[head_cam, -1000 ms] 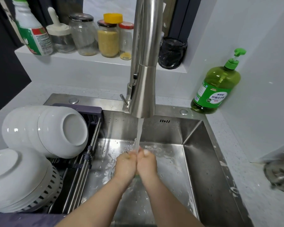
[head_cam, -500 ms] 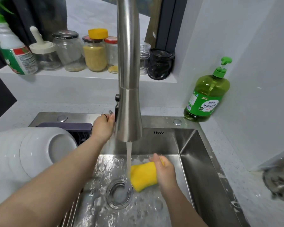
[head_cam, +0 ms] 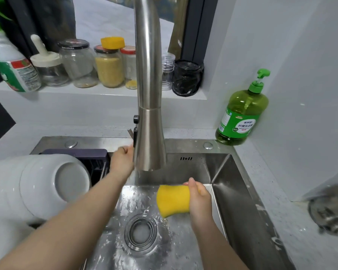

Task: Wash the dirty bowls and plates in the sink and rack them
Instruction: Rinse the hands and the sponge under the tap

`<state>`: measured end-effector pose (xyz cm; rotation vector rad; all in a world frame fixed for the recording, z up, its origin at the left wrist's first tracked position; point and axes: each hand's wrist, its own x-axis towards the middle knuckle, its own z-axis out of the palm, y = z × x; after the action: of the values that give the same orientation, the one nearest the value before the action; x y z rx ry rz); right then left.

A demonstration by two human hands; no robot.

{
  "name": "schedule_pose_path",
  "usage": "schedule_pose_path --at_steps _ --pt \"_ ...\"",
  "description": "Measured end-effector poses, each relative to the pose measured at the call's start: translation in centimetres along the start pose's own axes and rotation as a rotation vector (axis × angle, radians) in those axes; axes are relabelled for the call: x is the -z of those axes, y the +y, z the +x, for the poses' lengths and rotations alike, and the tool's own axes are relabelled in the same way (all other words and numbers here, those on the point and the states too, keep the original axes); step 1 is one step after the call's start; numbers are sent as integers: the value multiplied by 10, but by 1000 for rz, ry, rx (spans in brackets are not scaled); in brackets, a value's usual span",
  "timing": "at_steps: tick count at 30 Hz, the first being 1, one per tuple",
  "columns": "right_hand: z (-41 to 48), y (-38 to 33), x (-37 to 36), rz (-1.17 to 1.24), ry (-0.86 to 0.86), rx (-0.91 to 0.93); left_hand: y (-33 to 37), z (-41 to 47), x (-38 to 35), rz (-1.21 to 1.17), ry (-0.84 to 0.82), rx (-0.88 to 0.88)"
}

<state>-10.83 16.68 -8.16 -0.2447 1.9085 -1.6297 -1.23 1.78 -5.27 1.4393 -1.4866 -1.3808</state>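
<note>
White bowls, plain and glossy, lay stacked on their sides with the bases facing the basin, sitting in the dark rack at the left end of the steel sink. Over the wet basin, just right of the drain, the right hand had its fingers curled round a yellow sponge. Then the left hand was up against the back of the faucet, fingers tucked behind the spout, so I couldn't tell whether they gripped anything. Green soap bottle stood in the tabletop corner.
</note>
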Motion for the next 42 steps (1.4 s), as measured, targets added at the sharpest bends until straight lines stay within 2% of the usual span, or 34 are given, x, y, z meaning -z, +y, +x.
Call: schedule_pose_path --at_steps 2,5,6,11,14,17,19,22,26,29,32,34,37,42 --pt "-2 -1 1 46 20 12 -21 -32 -5 -81 -39 88" --pt "-9 3 -2 1 8 66 -38 -87 -23 -261 -332 335" --pt "-12 7 -3 -36 5 88 -43 -96 -31 -263 -363 344" --pt "-38 33 -4 -330 -54 92 -55 -120 -48 -59 -107 91" --pt "-43 39 0 -508 -76 98 -66 -125 -54 21 -98 120" --pt "-46 40 7 -593 -121 113 -65 -134 -55 122 -76 69" --pt "-47 39 10 -585 -130 104 -66 -136 -59 57 -62 92" --pt "-46 37 15 -563 -124 61 -65 -140 -63 -105 -51 237" --pt "-42 35 20 -494 -126 -7 -61 -144 -66 -137 -61 322" --pt "-39 37 21 -324 -143 -164 -63 -143 -68 -193 -138 360" --pt "-26 31 30 -193 -195 -292 -65 -134 -62 -298 -296 395" --pt "-15 21 41 -82 -254 -344 -62 -125 -53 -328 -435 372" --pt "7 9 53 59 -353 -262 -57 -109 -49 -303 -550 219" --pt "41 -4 44 8 -302 -127 -30 -81 -65 -30 -413 -40"
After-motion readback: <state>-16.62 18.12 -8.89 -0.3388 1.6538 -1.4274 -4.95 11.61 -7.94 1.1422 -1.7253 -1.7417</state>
